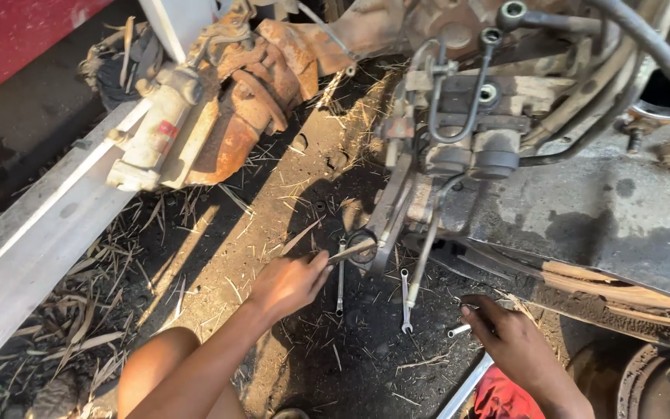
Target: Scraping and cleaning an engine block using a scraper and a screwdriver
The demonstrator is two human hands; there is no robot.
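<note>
Oily, straw-littered ground [219, 256] spreads under both your hands, dark with grease and partly in hard sunlight. Above and to the right of your right hand sits the largest thing in view, a grimy grey machine housing [599, 209] with black hoses [645, 46] and a metal valve block [474, 116] bolted on top. Far up and to the left of your left hand hangs a rusty orange casting [250, 101] with a pale cylinder [153, 132] beside it, and a long grey beam [32, 233] runs down the left edge.

Your left hand [288, 283] is closed around a slim metal tool [350, 251], which points up and right into a dark ring [362, 247] at the foot of a bent metal lever [389, 209]. Just right of that hand, two combination wrenches lie flat on the ground: one wrench [340, 283] close by, the second wrench [405, 302] between your hands.

Your right hand [517, 341] rests low on the ground, fingers curled, touching a short shiny steel piece [459, 330]; whether it grips it firmly you cannot tell. A red cloth [498, 396] shows beneath that wrist.
</note>
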